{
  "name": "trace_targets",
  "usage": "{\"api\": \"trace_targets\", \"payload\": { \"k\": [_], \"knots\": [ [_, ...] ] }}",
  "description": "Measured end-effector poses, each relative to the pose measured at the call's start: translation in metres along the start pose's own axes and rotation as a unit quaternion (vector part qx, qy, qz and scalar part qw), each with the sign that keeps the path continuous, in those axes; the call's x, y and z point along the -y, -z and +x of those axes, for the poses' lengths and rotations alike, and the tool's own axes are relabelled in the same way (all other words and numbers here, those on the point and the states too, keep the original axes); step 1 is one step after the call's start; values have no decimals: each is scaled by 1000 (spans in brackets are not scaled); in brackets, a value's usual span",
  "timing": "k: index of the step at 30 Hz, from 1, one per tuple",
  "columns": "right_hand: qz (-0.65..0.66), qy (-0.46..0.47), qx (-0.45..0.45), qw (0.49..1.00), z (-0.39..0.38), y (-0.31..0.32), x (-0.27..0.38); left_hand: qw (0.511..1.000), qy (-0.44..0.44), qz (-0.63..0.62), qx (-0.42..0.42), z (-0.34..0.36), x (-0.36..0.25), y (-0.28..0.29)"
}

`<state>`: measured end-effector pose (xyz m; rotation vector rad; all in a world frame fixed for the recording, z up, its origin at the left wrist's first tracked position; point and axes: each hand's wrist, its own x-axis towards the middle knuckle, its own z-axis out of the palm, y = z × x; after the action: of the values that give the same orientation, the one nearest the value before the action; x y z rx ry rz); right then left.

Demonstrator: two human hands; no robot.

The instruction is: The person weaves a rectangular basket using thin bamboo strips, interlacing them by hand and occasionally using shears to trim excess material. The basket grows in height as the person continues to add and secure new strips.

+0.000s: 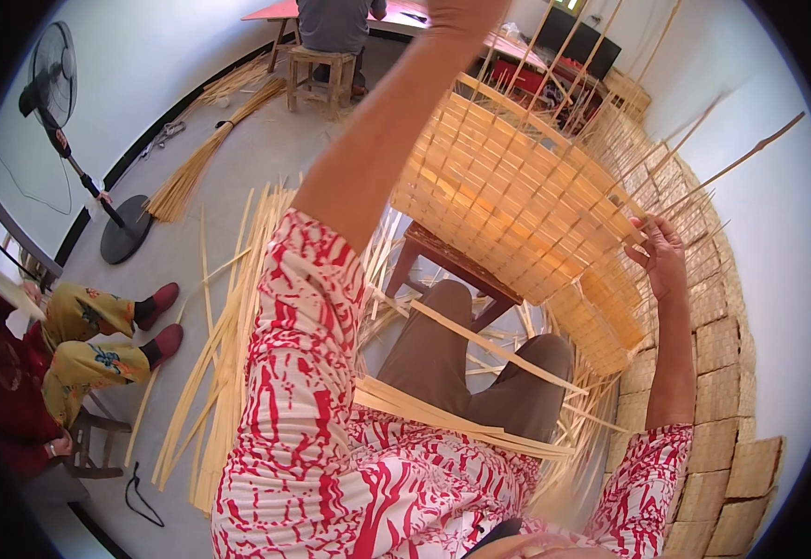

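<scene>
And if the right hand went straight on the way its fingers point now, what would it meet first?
Probably the woven piece: the right hand is at its edge, seemingly touching it, though exact depth is unclear.

Standing fan [54,82] near wall [154,65]; person [333,23] on wooden stool [320,58]; dark screens [594,48] beyond.

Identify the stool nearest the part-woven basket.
The reddish-brown stool, partly hidden by the part-woven basket; the pale stool stands at the back, the dark stool at far left.
</scene>
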<state>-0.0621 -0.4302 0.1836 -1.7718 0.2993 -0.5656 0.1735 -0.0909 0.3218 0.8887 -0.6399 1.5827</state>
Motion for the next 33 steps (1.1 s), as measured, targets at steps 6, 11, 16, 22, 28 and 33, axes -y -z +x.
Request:
{"api": "trace_targets", "payload": {
  "k": [6,11,16,22,28,33],
  "knots": [
    [115,50,-26,992,4,7,-46,919,-69,128,367,-141,2,57],
    [122,84,-4,989,-1,1,-42,863,53,167,474,-186,-9,64],
    [130,86,-14,988,6,10,-46,875,49,149,458,-192,-8,66],
    [98,101,-7,990,3,7,-49,888,48,113,444,-200,-4,74],
    [84,120,-10,989,6,10,-53,898,64,94,425,-206,-3,74],
    [67,138,-25,988,5,3,-53,908,58,96,404,-211,4,74]
  ]
}}
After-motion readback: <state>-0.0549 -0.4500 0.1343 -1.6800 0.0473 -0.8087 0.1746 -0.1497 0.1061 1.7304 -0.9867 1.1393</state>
